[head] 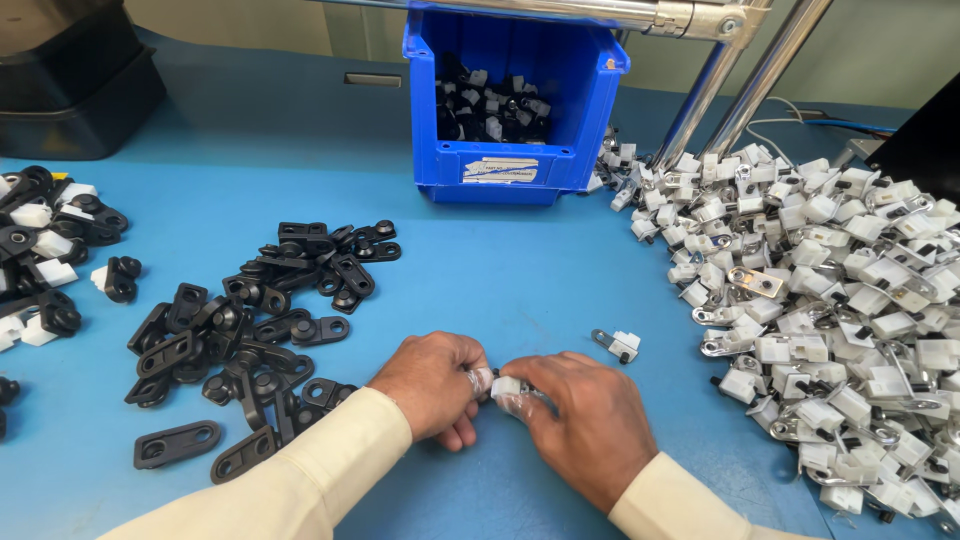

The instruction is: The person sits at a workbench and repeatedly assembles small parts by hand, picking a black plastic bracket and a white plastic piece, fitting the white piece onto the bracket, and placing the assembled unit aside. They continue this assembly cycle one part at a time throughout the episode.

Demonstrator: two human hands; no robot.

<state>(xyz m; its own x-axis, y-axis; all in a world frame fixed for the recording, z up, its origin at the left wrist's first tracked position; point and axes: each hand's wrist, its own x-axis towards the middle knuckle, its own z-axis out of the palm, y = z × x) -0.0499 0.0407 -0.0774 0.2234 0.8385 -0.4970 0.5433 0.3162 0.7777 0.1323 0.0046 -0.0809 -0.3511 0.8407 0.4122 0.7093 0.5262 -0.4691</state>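
Note:
My left hand and my right hand meet low in the middle of the blue table. Between their fingertips they pinch a small white plastic piece; a black part may be tucked under my left fingers, mostly hidden. Both wrists wear cream sleeves. A single white-and-metal clip lies just beyond my right hand. A heap of flat black plastic brackets lies to the left of my left hand.
A big pile of white-and-metal clips fills the right side. A blue bin with assembled black-and-white parts stands at the back centre. More assembled parts lie at the far left. Metal frame tubes rise behind.

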